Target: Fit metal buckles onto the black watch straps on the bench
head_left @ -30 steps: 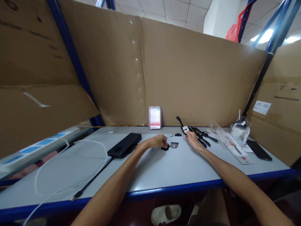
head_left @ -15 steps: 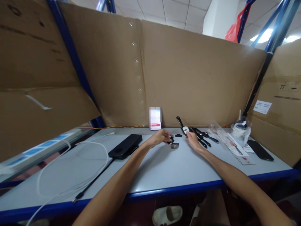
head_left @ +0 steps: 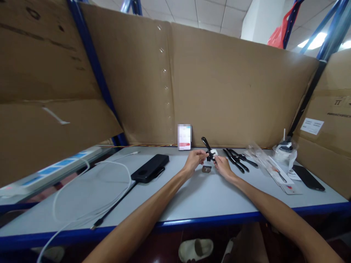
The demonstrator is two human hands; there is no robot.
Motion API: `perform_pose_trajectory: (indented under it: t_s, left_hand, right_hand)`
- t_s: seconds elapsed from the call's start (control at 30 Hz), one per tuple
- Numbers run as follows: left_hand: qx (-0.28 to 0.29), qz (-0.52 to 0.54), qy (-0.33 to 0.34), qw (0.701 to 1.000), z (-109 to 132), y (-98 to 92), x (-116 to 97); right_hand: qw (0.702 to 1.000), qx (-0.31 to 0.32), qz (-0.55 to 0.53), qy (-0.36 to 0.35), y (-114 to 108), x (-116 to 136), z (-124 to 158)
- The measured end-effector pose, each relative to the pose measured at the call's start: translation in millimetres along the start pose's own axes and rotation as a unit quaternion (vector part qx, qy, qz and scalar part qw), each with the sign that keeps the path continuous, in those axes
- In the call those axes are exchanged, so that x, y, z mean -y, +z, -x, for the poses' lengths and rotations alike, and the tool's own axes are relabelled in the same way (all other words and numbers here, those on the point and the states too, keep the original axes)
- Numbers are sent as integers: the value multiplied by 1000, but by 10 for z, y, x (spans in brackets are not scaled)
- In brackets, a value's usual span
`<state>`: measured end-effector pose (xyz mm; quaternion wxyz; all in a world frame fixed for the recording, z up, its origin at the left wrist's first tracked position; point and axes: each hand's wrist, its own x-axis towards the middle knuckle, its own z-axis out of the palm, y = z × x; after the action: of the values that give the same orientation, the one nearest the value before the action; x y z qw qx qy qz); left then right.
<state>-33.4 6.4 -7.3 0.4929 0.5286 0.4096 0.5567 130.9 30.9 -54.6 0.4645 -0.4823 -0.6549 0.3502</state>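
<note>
My right hand (head_left: 222,166) is closed on a black-handled tool (head_left: 205,143) with a white part, and the handle points up and away from me. At the tool's near end, my left hand (head_left: 193,160) pinches a small black piece (head_left: 209,157) against or close beside the white part; contact is hard to make out. Just below both hands lies a small dark square piece (head_left: 206,169) on the grey table. Several black-handled tools (head_left: 237,160) rest to the right of my right hand.
Behind my hands a lit phone (head_left: 184,137) leans on the cardboard wall (head_left: 219,91). At left are a black power bank (head_left: 150,168), white cables and a power strip (head_left: 60,171). Clear packaging (head_left: 274,171), a bagged cup (head_left: 284,149) and a dark phone (head_left: 309,178) lie at right.
My left hand has moved right with the small black piece, up to the tool in my right hand. My right hand has brought the tool slightly left. The view has shifted a little.
</note>
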Motion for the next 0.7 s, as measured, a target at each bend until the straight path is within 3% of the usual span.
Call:
perform_pose_trajectory:
  t_s: [0.27, 0.47, 0.57, 0.63, 0.7]
  left_hand:
    - [-9, -4, 20, 1000, -52, 5, 49]
    - [-68, -132, 80, 986, -59, 19, 147]
    - [-129, -182, 106, 969, -50, 28, 170]
    - [-157, -170, 93, 968, -48, 34, 183]
    - [-120, -124, 42, 984, -48, 41, 200]
  right_hand:
    - [999, 29, 17, -28, 75, 76, 101]
    - [999, 34, 14, -28, 82, 95, 125]
    - [999, 40, -2, -23, 88, 121, 134]
    - [999, 45, -20, -7, 90, 145, 140]
    - [997, 60, -46, 19, 85, 173, 150]
